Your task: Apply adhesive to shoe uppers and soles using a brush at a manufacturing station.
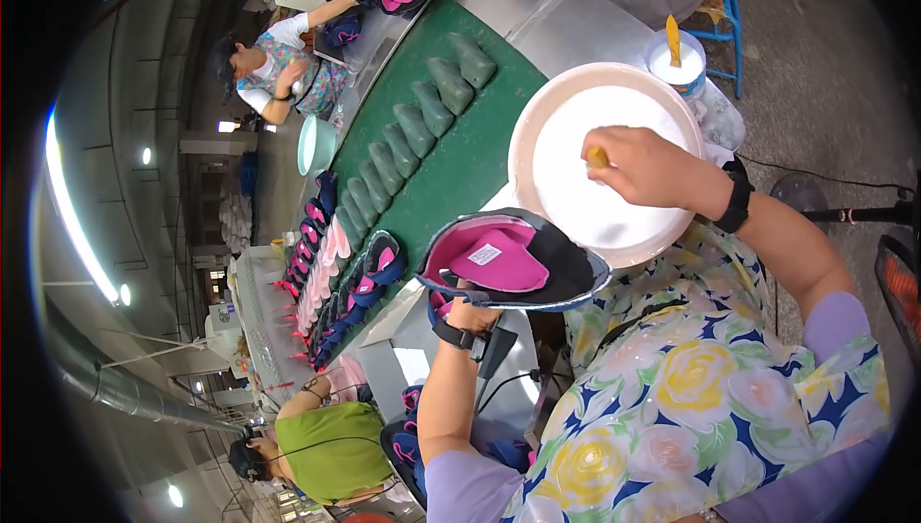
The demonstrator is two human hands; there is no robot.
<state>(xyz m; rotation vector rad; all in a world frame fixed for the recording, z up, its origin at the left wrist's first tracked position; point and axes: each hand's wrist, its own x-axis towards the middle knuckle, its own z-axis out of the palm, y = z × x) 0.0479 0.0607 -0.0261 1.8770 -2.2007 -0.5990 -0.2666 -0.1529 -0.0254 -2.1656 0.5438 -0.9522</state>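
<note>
My left hand (470, 314) is closed around a dark shoe upper (576, 273) with a bright pink lining and a small white label inside. Its open side faces up, close to the near rim of a pale pink basin (521, 139). White liquid (576, 202) fills much of that basin. Over it, my right hand (643, 166) is closed on a brush-like tool, of which only the end of a yellow handle (597, 156) shows. The tool's lower end is hidden below my hand.
Several grey-green shoe lasts (414, 130) stand in a row on a green belt (480, 110). More uppers (384, 259) lie on its left part. A small bucket (693, 80) with a yellow brush (673, 38) stands beyond the basin. Two co-workers (278, 67) (331, 451) are across and left.
</note>
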